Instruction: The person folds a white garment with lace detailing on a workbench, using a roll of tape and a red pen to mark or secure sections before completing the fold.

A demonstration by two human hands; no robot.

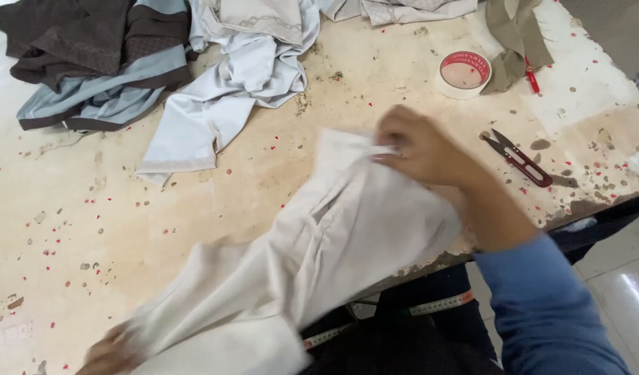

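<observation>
Stained and speckled with red flecks, a worn worktable [215,201] fills the view, with floor tiles showing at the right. A cream garment [319,257] lies stretched across its near edge, running from the lower left up toward the centre. The right hand [420,147] pinches the upper end of the cloth, fingers closed on a folded edge. The left hand [108,354] holds the lower end at the bottom of the frame; the hands are far apart, with the cloth drawn between them. The fabric looks light, soft and limp, creasing easily, so it is best taken at hems or folded edges. Red snips [517,158] lie just right of the right hand, a tape roll [464,73] farther back. Pale blue cloth [229,90] and brown cloth [83,42] are heaped at the far side.
</observation>
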